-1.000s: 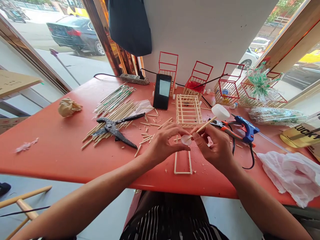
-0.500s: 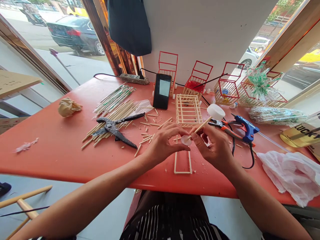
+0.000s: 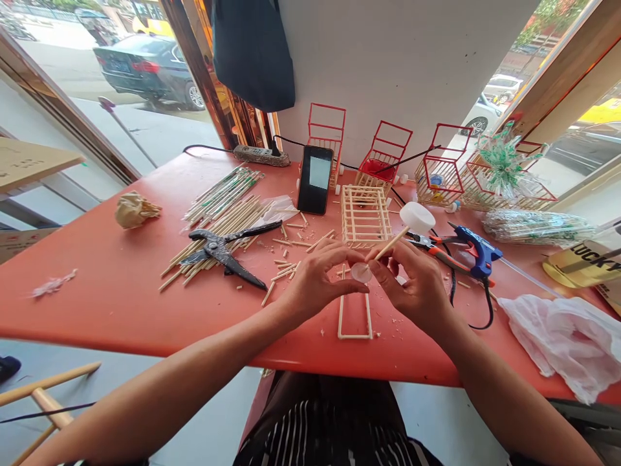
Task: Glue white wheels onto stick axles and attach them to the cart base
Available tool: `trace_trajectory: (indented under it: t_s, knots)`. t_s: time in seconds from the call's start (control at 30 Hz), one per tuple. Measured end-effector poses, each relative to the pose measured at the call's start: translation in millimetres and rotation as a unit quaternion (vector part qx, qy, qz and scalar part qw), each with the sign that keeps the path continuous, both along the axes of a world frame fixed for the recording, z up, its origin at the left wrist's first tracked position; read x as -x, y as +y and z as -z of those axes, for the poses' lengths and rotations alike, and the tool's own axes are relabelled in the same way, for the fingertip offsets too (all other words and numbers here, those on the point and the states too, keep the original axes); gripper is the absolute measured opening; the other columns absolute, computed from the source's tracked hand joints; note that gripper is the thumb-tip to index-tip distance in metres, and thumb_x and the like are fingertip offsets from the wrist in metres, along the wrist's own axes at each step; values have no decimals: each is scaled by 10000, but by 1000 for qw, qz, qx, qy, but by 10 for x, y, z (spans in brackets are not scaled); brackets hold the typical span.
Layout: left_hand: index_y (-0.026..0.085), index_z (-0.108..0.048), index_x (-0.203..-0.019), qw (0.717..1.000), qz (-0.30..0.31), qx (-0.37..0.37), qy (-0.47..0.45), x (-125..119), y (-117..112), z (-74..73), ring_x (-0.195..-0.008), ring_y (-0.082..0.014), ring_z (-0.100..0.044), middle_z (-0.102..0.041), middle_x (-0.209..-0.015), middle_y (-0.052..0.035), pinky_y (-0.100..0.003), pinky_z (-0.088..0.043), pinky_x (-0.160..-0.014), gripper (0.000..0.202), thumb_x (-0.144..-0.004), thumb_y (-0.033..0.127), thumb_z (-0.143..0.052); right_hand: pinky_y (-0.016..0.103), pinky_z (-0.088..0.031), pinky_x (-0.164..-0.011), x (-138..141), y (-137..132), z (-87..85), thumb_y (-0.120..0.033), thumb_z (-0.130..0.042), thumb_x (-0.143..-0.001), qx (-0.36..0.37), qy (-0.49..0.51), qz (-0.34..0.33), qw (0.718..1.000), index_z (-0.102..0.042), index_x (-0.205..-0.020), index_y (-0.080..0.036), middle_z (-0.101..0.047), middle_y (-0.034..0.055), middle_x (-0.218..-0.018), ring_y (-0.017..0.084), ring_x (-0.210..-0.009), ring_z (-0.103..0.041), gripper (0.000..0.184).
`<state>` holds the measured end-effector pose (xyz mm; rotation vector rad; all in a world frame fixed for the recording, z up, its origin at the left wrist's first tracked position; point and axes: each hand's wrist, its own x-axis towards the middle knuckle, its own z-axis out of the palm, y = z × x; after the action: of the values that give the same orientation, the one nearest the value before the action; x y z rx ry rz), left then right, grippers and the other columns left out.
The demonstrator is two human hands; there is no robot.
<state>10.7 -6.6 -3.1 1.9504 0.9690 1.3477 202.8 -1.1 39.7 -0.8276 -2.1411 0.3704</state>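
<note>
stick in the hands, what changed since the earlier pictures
The stick and its far cap have swung slightly left. Nothing was taken or let go: the left hand still holds the near cap, the right hand the stick. The glue gun stayed put.

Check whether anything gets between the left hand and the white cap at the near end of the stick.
Nothing visible does. The left hand has the near white cap directly at its fingertips, and the right hand pinches the stick beside it. The rectangular frame lies below on the red table, not between them.
</note>
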Motion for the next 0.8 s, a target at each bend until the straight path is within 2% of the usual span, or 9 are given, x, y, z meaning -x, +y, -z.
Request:
trace_trajectory:
  t_s: [0.2, 0.37, 0.53, 0.8]
  knots:
    - [206, -729, -926, 996, -9, 85, -23, 2, -13, -27, -906, -190, -678, -764, -940, -10, -304, -497, -840, 249, -765, 342, -861, 296, -449, -641, -10, 17, 38, -208, -596, -983, -4, -2, 11, 1000, -612, -911, -231, -684, 18, -883, 149, -732, -583, 77]
    - [205, -738, -926, 986, 10, 162, -44, 3, 16, -13, -810, -150, -628, -752, -896, 14, -264, -424, -712, 267, -716, 297, -876, 288, -444, -647, -15, 35, 46, -199, -599, -978, -3, -10, 6, 1000, -610, -909, -227, -666, 12, -855, 146, -731, -576, 75]
    - [196, -744, -937, 982, 39, 170, -72, -2, 37, 45, -799, -146, -608, -740, -892, -1, -273, -414, -719, 274, -725, 320, -866, 288, -442, -640, -2, 26, 33, -201, -597, -978, 0, -19, 12, 1000, -592, -876, -230, -657, 13, -838, 149, -712, -562, 105]
    - [192, -753, -938, 979, 49, 176, -93, -3, 39, 62, -815, -155, -618, -745, -895, -10, -286, -429, -743, 297, -703, 316, -888, 292, -444, -641, 2, 22, 32, -197, -594, -978, 3, -21, 13, 1000, -585, -864, -229, -665, 21, -849, 153, -709, -565, 118]
